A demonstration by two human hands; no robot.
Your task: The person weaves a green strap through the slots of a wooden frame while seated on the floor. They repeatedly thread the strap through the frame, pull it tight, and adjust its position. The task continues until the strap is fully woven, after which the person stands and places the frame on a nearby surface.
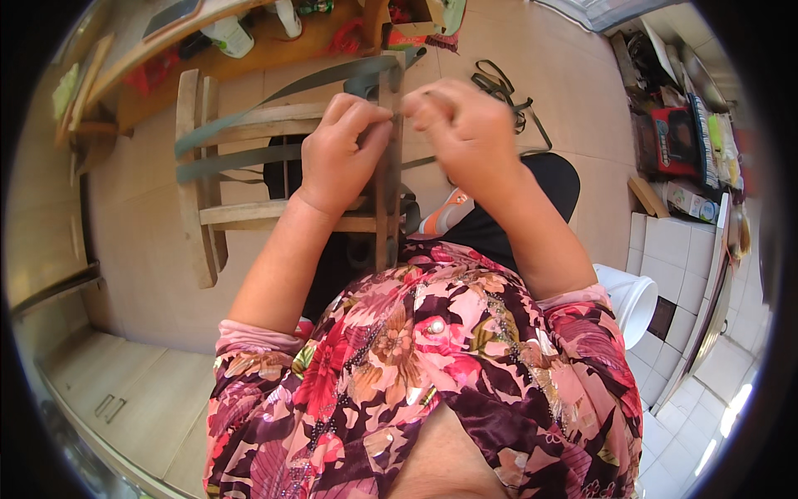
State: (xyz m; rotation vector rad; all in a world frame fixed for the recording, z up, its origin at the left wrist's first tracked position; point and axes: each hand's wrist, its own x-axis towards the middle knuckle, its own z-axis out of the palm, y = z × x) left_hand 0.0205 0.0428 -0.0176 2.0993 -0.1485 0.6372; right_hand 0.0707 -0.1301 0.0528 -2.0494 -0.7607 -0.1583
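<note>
A wooden frame like a small stool or seat (206,215) lies on its side before me. Grey-green flat straps (237,163) run across it from the left legs towards the right rail. My left hand (346,150) is at the right rail (389,181), thumb and fingertips pinched close together; whether something thin is between them cannot be told. My right hand (467,125) is just right of the rail, fingers curled and blurred, its grip unclear. A loose end of strap (414,56) sticks out past the rail's top. More dark strap (499,84) lies tangled on the floor behind my right hand.
A wooden table (249,68) with bottles stands at the upper left, with an open cardboard box (414,31) near it. A white bucket (639,312) stands by my right elbow, beside a white-tiled ledge (676,249). Packed goods (676,140) line the right side.
</note>
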